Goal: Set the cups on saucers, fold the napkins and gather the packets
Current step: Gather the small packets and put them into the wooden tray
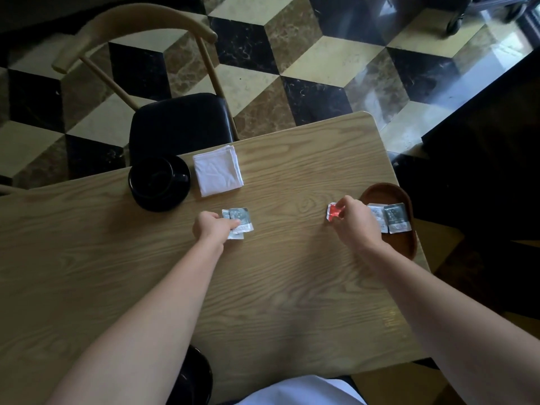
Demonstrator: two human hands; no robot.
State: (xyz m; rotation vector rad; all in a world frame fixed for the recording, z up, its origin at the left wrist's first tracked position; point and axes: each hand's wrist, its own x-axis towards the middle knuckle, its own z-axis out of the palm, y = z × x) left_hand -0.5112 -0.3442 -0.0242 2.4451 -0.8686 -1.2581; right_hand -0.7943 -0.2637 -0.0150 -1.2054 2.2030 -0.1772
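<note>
My left hand point(211, 226) pinches a small stack of grey-and-white packets point(241, 220) at the middle of the wooden table point(292, 176). My right hand point(352, 219) pinches a red packet point(333, 212) just left of a brown oval tray point(382, 192). In that tray lie two grey-and-white packets point(394, 219), partly hidden by my right hand. A black cup point(156, 173) stands on a black saucer point(159, 200) at the far left. Next to it lies a folded white napkin point(217, 171). Another black saucer point(194, 375) shows at the near edge, partly hidden by my left arm.
A wooden chair with a black seat point(178, 124) stands at the table's far side. The brown tray sits at the table's right edge. A white cloth point(301, 390) shows at the near edge. The floor beyond is checkered marble.
</note>
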